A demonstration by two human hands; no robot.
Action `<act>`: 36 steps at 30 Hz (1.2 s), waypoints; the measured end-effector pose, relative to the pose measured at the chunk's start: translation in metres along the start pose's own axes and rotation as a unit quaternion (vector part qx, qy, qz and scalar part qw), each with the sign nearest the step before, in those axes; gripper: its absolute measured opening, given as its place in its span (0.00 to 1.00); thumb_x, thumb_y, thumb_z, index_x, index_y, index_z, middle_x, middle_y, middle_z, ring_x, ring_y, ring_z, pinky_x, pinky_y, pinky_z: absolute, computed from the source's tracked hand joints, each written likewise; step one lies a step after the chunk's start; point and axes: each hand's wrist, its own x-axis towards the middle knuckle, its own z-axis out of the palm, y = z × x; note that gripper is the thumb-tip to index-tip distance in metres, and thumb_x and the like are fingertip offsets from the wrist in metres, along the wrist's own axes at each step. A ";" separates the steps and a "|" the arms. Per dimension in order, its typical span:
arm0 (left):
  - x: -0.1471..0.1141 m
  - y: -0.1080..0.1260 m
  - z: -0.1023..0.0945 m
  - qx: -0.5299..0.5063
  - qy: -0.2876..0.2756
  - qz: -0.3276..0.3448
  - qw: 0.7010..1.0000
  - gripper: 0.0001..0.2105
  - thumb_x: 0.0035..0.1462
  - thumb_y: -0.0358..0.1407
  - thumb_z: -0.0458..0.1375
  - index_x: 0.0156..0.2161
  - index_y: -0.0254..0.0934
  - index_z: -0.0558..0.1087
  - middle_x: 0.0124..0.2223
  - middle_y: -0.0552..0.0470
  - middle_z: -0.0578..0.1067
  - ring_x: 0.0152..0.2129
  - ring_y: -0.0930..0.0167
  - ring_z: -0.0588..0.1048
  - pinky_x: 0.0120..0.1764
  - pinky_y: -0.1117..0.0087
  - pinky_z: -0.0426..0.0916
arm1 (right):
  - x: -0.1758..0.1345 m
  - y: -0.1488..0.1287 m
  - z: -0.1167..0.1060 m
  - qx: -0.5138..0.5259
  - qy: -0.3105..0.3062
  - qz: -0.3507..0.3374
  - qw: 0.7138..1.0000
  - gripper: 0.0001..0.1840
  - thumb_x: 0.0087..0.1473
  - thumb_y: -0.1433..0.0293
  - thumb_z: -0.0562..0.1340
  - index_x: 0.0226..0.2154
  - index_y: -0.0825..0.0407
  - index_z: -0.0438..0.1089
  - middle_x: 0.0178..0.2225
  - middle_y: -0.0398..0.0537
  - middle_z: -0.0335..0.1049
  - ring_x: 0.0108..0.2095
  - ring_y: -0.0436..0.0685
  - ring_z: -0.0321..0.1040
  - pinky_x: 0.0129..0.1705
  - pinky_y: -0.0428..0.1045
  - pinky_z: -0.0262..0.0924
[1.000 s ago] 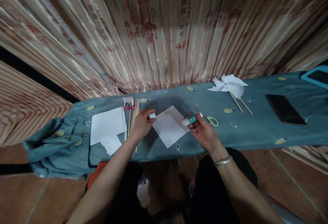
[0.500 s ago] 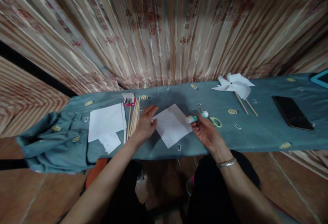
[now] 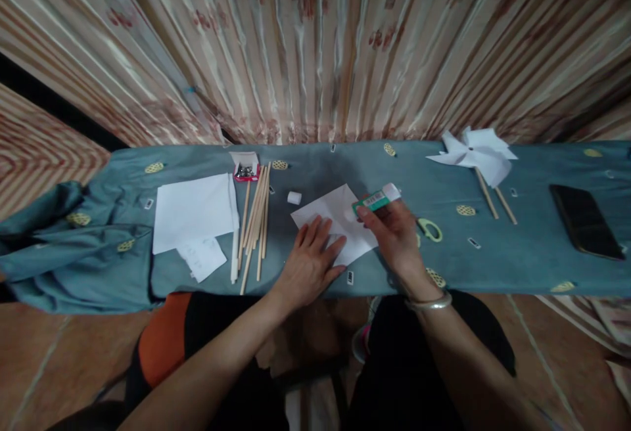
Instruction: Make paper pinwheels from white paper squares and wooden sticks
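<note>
My right hand (image 3: 397, 234) grips a green and white glue stick (image 3: 375, 200), its uncapped end pointing down at a square white sheet of paper (image 3: 359, 237). Whether the glue touches the sheet I cannot tell. Flat on the left part of that sheet rests my left hand (image 3: 309, 260), fingers spread and holding nothing. The white cap (image 3: 294, 198) of the glue stick lies on the cloth just beyond the left hand. Beside the right hand are scissors with light green handles (image 3: 430, 229), partly hidden.
Left of the sheet lie several wooden sticks (image 3: 255, 214), a small open box of metal pieces (image 3: 245, 168), a paper stack (image 3: 194, 211) and a crumpled slip (image 3: 203, 259). To the right are white paper pinwheels (image 3: 476, 152) on sticks and a black phone (image 3: 585, 221). A curtain (image 3: 315, 56) hangs behind.
The glue stick's cap is off and now lies on the cloth. My left hand has come down onto the sheet. The right hand has tilted the glue stick over the paper.
</note>
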 end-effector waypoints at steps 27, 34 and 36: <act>-0.001 0.002 0.009 -0.010 0.001 -0.011 1.000 0.27 0.59 0.49 0.56 0.61 0.41 0.63 0.69 0.38 0.53 0.66 0.49 0.49 0.62 0.45 0.52 | -0.012 0.024 -0.010 -0.289 -0.068 -0.022 0.955 0.16 0.54 0.58 0.64 0.41 0.49 0.72 0.40 0.51 0.78 0.40 0.62 0.75 0.45 0.58 0.67; 0.000 0.002 0.009 -0.029 0.006 -0.019 0.999 0.28 0.58 0.49 0.58 0.61 0.43 0.63 0.70 0.41 0.50 0.67 0.49 0.47 0.62 0.44 0.53 | -0.012 0.022 -0.006 -0.338 -0.060 -0.061 0.937 0.15 0.54 0.58 0.64 0.42 0.49 0.71 0.39 0.51 0.78 0.39 0.63 0.74 0.42 0.57 0.67; 0.000 0.002 0.009 -0.029 0.002 -0.022 0.999 0.28 0.58 0.49 0.58 0.61 0.43 0.63 0.70 0.40 0.51 0.67 0.49 0.47 0.62 0.44 0.53 | -0.012 0.022 -0.005 -0.345 -0.052 -0.066 0.935 0.15 0.54 0.58 0.64 0.41 0.49 0.72 0.38 0.51 0.78 0.39 0.63 0.74 0.43 0.57 0.67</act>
